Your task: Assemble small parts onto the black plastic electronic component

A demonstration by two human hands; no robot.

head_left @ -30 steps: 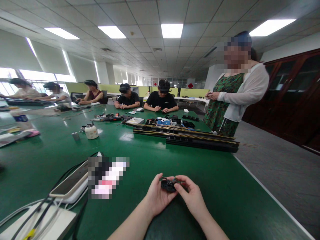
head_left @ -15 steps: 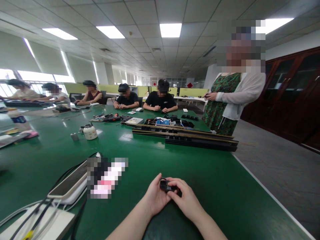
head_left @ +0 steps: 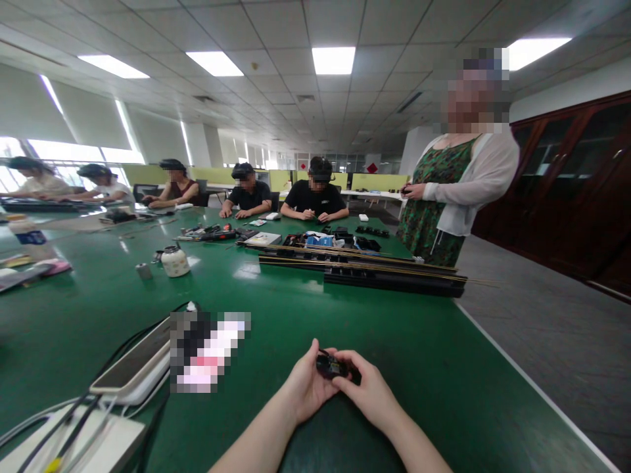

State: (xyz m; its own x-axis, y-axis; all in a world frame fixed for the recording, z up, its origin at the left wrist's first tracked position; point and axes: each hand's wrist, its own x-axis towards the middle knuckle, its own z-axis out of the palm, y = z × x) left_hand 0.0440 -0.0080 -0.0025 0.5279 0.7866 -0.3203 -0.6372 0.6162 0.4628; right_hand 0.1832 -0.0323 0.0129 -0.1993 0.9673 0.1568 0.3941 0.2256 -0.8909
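Note:
A small black plastic part (head_left: pixel 329 366) is held between my two hands over the near part of the green table (head_left: pixel 276 315). My left hand (head_left: pixel 311 387) cups it from the left and below, thumb raised along its side. From the right, my right hand (head_left: pixel 367 384) grips it with thumb and fingers, which cover its right end. Something yellowish shows on its upper face, too small to make out. Exactly what kind of part it is, I cannot tell.
Long black rails with thin brass-coloured rods (head_left: pixel 394 279) lie ahead. On the left are a phone (head_left: pixel 133 361), cables, a white box (head_left: pixel 93 443) and a cream jar (head_left: pixel 175 261). Tools (head_left: pixel 211 232) lie further back. A person (head_left: pixel 448 177) stands at right; several others sit around the table.
The black part has turned slightly in my hands, and my right fingers have shifted on it, showing more of its upper face. The view has moved a little.

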